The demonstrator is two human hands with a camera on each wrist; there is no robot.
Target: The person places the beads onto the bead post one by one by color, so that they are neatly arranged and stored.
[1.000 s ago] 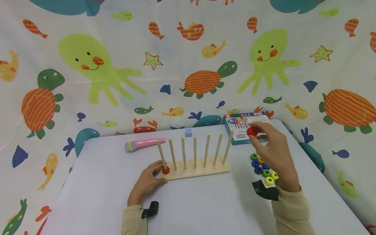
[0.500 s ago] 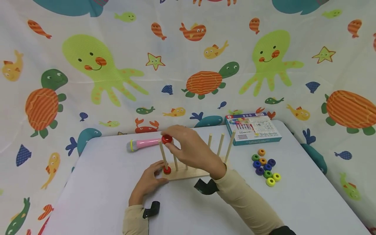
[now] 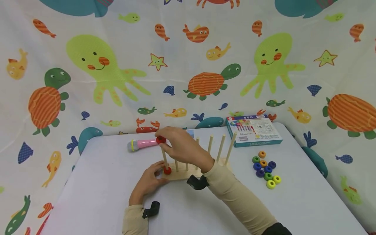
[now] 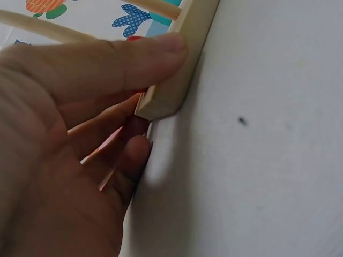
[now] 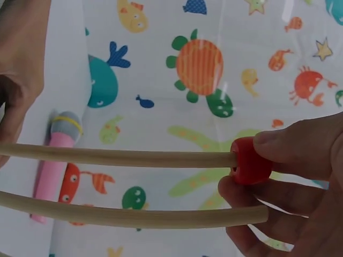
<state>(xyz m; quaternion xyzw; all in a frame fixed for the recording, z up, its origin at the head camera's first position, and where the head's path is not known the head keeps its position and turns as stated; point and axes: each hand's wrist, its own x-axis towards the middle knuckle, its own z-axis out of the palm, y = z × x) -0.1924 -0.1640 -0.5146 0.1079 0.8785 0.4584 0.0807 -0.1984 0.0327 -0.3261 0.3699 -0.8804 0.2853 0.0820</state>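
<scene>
A wooden peg board (image 3: 178, 176) with a row of upright pegs stands on the table. My left hand (image 3: 148, 181) holds its left end, thumb on the front edge (image 4: 177, 88) and fingers behind. One red bead (image 3: 167, 170) sits at the foot of the leftmost peg (image 3: 164, 157). Over that same peg, my right hand (image 3: 186, 147) pinches another red bead (image 3: 160, 140) between thumb and fingers. In the right wrist view the peg's tip meets the hole of the held red bead (image 5: 252, 161). The right hand hides the tops of some middle pegs.
Loose green, orange, blue and yellow beads (image 3: 271, 184) lie to the right of the board. Behind them is a flat toy box (image 3: 265, 131). A pink toy microphone (image 3: 144, 143) and a small blue block (image 3: 191, 133) lie at the back, before a printed cloth.
My right hand has carried the red bead from near the box leftward to the leftmost peg, most lately shifting slightly left onto its tip. The left hand keeps its hold on the board.
</scene>
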